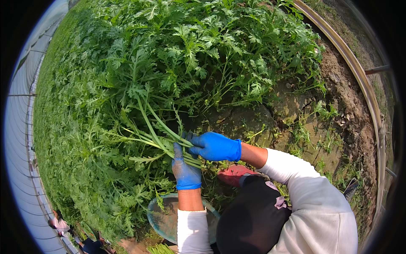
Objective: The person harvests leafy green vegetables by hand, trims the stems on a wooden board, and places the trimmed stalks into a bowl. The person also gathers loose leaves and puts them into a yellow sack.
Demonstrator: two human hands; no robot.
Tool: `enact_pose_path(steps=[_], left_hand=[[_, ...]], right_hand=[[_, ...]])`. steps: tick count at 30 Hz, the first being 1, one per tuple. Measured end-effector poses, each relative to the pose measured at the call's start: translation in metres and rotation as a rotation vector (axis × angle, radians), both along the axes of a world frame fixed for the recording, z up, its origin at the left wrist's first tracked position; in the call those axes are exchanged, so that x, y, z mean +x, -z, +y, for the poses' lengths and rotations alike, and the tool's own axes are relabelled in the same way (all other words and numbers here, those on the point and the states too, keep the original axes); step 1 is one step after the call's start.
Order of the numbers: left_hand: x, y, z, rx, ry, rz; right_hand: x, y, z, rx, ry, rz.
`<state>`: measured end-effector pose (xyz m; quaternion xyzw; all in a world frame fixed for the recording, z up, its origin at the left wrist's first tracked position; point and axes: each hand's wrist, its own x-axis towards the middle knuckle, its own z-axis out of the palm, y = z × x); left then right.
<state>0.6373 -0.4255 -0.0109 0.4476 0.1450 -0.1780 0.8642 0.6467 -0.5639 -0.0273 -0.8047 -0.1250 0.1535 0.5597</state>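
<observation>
My left hand (186, 170), in a soiled blue glove, is closed around a bunch of cut green stems (152, 135) with lobed leaves that look like garland chrysanthemum. Close beside it, my right hand (215, 146), in a cleaner blue glove, grips the lower end of a thick stem at the same bunch. The leafy tops point up and left, over the standing greens (95, 127), and the stem ends lie between the two hands. Some fingers of both hands are hidden by the stems and gloves.
A round teal basin (165, 233) stands beneath my left forearm. Green stems (161, 249) lie at the bottom edge. A red shoe (233, 175) rests by my dark-clad knee. Bare soil (336, 82) and a curved rail (364, 73) run along the right. Other people (62, 225) are at lower left.
</observation>
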Motion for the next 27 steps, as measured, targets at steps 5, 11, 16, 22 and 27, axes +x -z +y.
enact_pose_path(steps=[5,11,16,22,27], left_hand=[[0.009,-0.017,-0.004,-0.229,0.065,0.056],[0.030,-0.036,-0.002,-0.480,-0.095,0.078],[0.041,-0.033,-0.004,-0.437,-0.033,0.012],[0.053,-0.023,0.009,-0.351,-0.088,0.013],[0.054,-0.013,0.025,-0.306,-0.119,0.009]], right_hand=[[-0.006,-0.008,-0.017,0.211,-0.204,0.295],[0.067,0.053,-0.048,0.544,0.471,0.073],[0.162,0.112,-0.031,-0.327,0.824,-0.073],[0.186,0.162,-0.030,-0.300,0.675,-0.263],[0.175,0.161,-0.039,-0.383,0.783,-0.028]])
